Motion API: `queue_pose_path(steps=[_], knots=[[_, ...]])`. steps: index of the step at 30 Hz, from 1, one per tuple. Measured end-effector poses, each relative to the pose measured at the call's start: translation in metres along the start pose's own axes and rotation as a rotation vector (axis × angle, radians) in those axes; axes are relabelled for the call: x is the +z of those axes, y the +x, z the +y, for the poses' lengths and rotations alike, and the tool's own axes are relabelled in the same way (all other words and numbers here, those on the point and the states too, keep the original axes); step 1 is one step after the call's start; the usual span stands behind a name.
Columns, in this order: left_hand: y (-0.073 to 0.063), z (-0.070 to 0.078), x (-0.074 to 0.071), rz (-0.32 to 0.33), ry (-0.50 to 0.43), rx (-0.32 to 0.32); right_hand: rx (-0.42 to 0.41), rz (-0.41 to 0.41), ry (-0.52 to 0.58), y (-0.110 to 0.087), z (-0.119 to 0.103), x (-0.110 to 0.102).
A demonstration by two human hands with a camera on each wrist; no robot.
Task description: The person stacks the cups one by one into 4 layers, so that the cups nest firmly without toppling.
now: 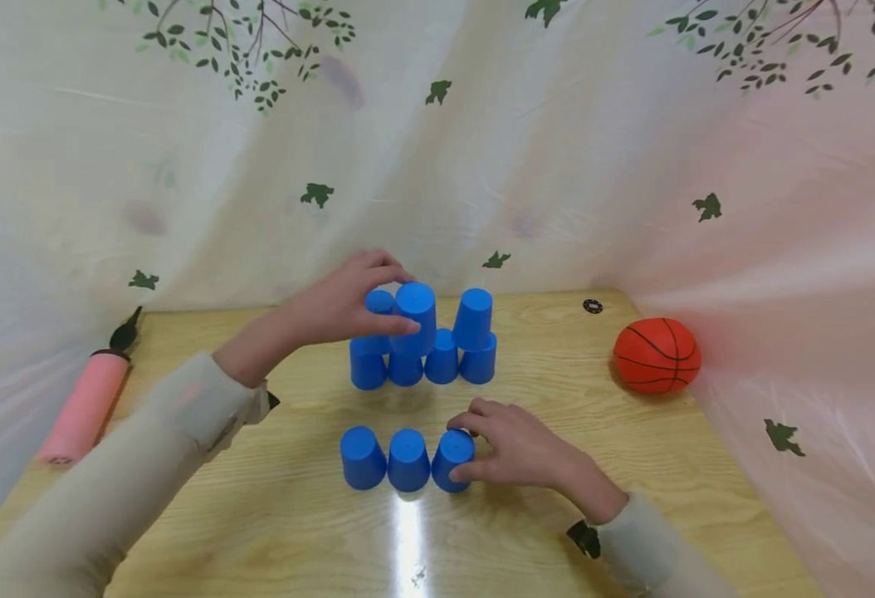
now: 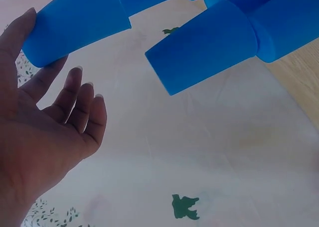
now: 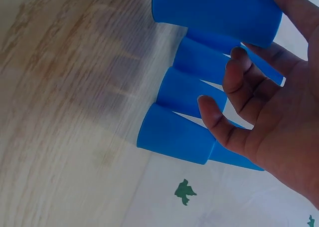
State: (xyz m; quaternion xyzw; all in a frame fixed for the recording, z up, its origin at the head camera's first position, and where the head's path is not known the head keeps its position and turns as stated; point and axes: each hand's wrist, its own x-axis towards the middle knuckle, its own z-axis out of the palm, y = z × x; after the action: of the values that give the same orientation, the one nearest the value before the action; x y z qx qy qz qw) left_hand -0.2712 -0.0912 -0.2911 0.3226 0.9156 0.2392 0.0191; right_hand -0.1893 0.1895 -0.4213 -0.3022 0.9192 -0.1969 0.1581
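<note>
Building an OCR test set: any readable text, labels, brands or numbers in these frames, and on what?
None readable.
Blue cups: plain, no print.
Basketball: only black seam lines, no visible lettering.
Pink pump: no label showing.
Small dark round disc at the table's far edge: has light marks, too small to read.
Backdrop sheet: leaf and branch prints only, no words.

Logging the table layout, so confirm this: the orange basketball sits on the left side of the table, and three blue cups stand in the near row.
Wrong side. The orange basketball sits on the right side of the table, as the head view shows. Three blue cups do stand in the near row.
</note>
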Motion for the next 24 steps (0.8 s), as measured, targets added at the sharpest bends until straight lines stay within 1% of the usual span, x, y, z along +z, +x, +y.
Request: queue_pose_path(steps=[4,7,9,15,24], knots=[[0.017,-0.005,0.004,0.02,0.047,-0.029,-0.007,0.005,0.004,-0.001,0.0,0.0],[0.026,-0.009,0.007,0.027,0.076,-0.053,-0.013,0.007,-0.001,-0.002,0.0,-0.001],[0.032,-0.011,0.008,0.029,0.076,-0.067,-0.012,0.006,-0.003,-0.002,-0.001,-0.002],[0.043,-0.011,0.013,0.03,0.085,-0.092,-0.008,0.009,-0.019,-0.001,-0.001,-0.002],[0.056,-0.016,0.026,-0.002,0.173,-0.108,-0.026,0.018,-0.02,-0.002,0.0,-0.002]])
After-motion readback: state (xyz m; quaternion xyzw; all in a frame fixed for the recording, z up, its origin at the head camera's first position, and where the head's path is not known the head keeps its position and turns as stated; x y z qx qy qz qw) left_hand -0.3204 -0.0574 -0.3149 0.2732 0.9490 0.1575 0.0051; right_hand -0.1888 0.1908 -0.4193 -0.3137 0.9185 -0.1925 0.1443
